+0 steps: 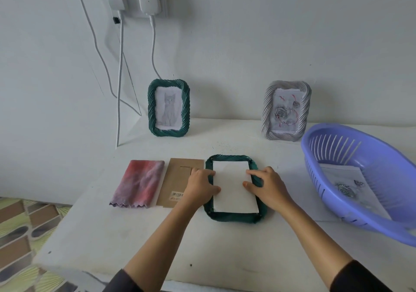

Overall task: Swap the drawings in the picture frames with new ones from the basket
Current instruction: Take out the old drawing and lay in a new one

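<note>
Seemingly partway through the swap, a person leaned over a white desk (225,251) with one green frame (234,218) lying face down near its middle. A white sheet (234,192) lay in the frame's back opening, blank side up, so whether it was an old drawing or a new one could not be told. The left hand (199,184) rested on the sheet's left edge and the right hand (267,188) on its right edge. Each grip was apart, with fingertips and thumbs pressing the paper rather than closing round it.

The brown card backing (177,174) lay on the desk just left of the frame, partly under the left hand, and a folded pink cloth (139,183) lay beside it.

At the back, two more frames stood upright against the wall, well apart: a green cat frame (152,109) to the left and a grey frame (267,109) holding a rose drawing (287,111). On the right stood the purple basket (337,204), with more sheets (344,179) inside, one showing a rose.

By the look of it, the backing had yet to go back on and the frame to be stood up. Whether the two upright frames had been done could not be judged.
</note>
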